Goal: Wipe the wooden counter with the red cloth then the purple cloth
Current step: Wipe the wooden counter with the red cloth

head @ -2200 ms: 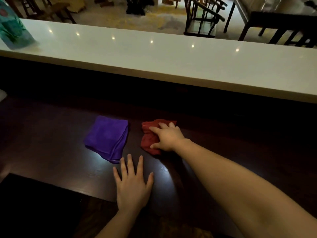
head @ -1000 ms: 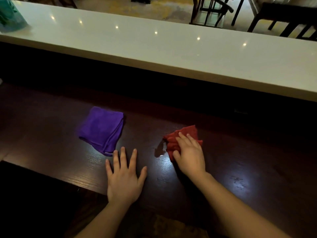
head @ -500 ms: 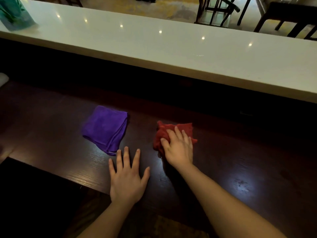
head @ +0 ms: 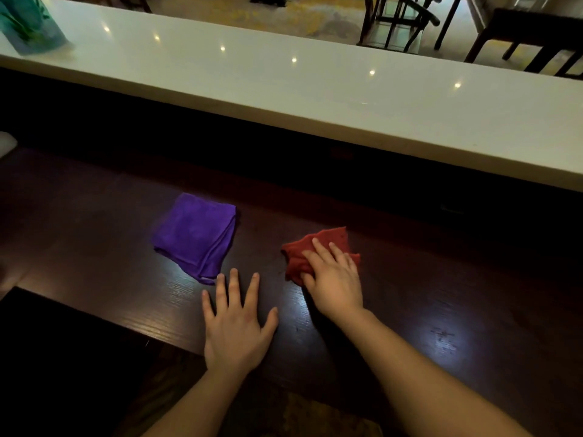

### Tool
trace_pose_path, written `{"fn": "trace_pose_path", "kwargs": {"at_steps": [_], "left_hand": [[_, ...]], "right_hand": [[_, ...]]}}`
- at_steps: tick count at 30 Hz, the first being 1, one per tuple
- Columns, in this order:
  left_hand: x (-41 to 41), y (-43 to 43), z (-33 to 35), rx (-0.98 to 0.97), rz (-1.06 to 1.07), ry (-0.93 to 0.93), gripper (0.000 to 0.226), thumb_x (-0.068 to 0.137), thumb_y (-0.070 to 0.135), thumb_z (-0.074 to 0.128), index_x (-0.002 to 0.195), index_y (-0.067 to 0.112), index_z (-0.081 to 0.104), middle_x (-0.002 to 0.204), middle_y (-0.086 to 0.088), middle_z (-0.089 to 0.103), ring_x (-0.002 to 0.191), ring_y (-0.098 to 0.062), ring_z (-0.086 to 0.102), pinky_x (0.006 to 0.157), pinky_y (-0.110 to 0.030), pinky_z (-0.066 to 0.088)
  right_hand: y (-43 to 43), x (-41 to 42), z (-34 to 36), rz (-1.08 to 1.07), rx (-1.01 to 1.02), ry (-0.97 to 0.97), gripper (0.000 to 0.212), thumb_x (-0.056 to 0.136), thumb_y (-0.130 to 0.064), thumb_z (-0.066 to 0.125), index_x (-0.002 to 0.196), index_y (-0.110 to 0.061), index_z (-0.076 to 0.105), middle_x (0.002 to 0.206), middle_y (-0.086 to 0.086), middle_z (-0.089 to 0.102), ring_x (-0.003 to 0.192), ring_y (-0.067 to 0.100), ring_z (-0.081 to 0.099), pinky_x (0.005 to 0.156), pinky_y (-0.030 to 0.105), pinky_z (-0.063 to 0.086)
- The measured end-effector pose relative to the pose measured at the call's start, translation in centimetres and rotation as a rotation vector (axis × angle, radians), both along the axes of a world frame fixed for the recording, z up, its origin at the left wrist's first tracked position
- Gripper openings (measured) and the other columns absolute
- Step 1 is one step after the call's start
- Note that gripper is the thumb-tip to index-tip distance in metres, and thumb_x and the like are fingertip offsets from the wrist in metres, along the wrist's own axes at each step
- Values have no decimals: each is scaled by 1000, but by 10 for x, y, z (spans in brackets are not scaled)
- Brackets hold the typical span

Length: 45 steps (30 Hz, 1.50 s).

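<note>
A crumpled red cloth [head: 328, 244] lies on the dark wooden counter [head: 441, 294], and my right hand [head: 334, 279] presses down on it with the thumb curled round its near edge. To its left the folded purple cloth [head: 195, 233] rests flat on the wood, untouched. My left hand [head: 235, 323] is spread flat on the counter, fingers apart, just in front of the purple cloth's near corner and holding nothing.
A raised white ledge [head: 315, 93] runs along the back of the counter, with a teal packet [head: 28, 26] at its far left. Dark chairs [head: 400, 20] stand beyond it. The counter's near edge drops off at lower left [head: 79, 313].
My right hand slid the red cloth to the right from beside the purple cloth, then back a little left. The left hand and purple cloth have stayed put.
</note>
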<state>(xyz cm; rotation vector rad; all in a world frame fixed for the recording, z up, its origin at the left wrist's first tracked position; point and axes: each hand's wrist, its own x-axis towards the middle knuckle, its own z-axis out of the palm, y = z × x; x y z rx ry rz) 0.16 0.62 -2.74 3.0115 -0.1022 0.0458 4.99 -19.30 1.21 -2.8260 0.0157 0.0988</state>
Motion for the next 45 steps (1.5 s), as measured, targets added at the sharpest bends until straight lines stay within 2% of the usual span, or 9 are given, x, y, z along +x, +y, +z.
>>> {"fn": "trace_pose_path", "kwargs": {"at_steps": [4, 9, 14, 19, 26, 29, 37, 42, 45], "left_hand": [[0, 1, -1, 2, -5, -2, 76, 87, 68, 36, 153, 31, 28, 161, -15, 27, 150, -34, 13, 118, -60, 13], [0, 3, -2, -13, -17, 0, 73, 88, 61, 34, 154, 30, 26, 160, -15, 27, 150, -35, 14, 117, -62, 15], [0, 3, -2, -7, -17, 6, 72, 88, 56, 35, 154, 30, 24, 161, -16, 25, 150, -35, 12, 118, -62, 14], [0, 1, 1, -3, -17, 11, 71, 88, 56, 35, 153, 29, 26, 161, -16, 26, 150, -35, 13, 118, -61, 14], [-1, 0, 4, 19, -25, 39, 72, 87, 54, 33, 152, 25, 32, 159, -19, 29, 148, -39, 18, 116, -64, 17], [-1, 1, 6, 38, -31, 45, 72, 88, 56, 29, 154, 25, 28, 160, -19, 27, 149, -39, 16, 116, -64, 17], [0, -1, 10, 29, -36, 51, 72, 90, 56, 25, 155, 25, 22, 162, -19, 20, 151, -38, 8, 117, -62, 11], [-1, -1, 11, 24, -39, 98, 75, 90, 60, 14, 157, 26, 13, 164, -19, 11, 151, -36, -3, 118, -62, 6], [-1, -4, 16, 27, -37, 115, 77, 89, 62, 11, 157, 25, 12, 164, -20, 10, 151, -37, -4, 119, -62, 4]], "right_hand": [[19, -13, 5, 77, 53, 13, 59, 84, -29, 53, 139, -40, 38, 157, -11, 27, 146, 23, 15, 119, 45, 9], [-4, -64, -2, 319, 27, -17, 57, 76, -37, 48, 133, -40, 44, 154, -14, 30, 145, 17, 21, 117, 39, 11], [-46, -48, -3, 73, -77, -29, 57, 73, -51, 43, 130, -44, 44, 153, -10, 34, 138, 24, 30, 108, 45, 26], [-49, 8, -3, -206, 36, 81, 62, 80, -52, 43, 140, -44, 33, 161, -8, 14, 147, 25, 6, 117, 47, 5], [12, -41, -5, 155, 25, 8, 62, 78, -49, 44, 139, -41, 36, 159, -10, 20, 147, 22, 8, 118, 44, 1], [-6, -73, -11, 257, -1, -29, 61, 79, -48, 43, 139, -42, 34, 158, -12, 21, 147, 17, 10, 119, 44, 8], [-40, -41, -3, -163, -7, 20, 62, 85, -49, 42, 145, -39, 28, 161, -8, 11, 148, 23, 3, 119, 45, 1], [-40, -102, -4, 95, -21, 8, 63, 80, -48, 40, 142, -40, 31, 160, -13, 15, 148, 18, 5, 119, 41, 2], [-71, -137, -4, 84, -32, -2, 65, 79, -48, 43, 142, -41, 32, 158, -15, 17, 147, 14, 8, 118, 36, 2]]}}
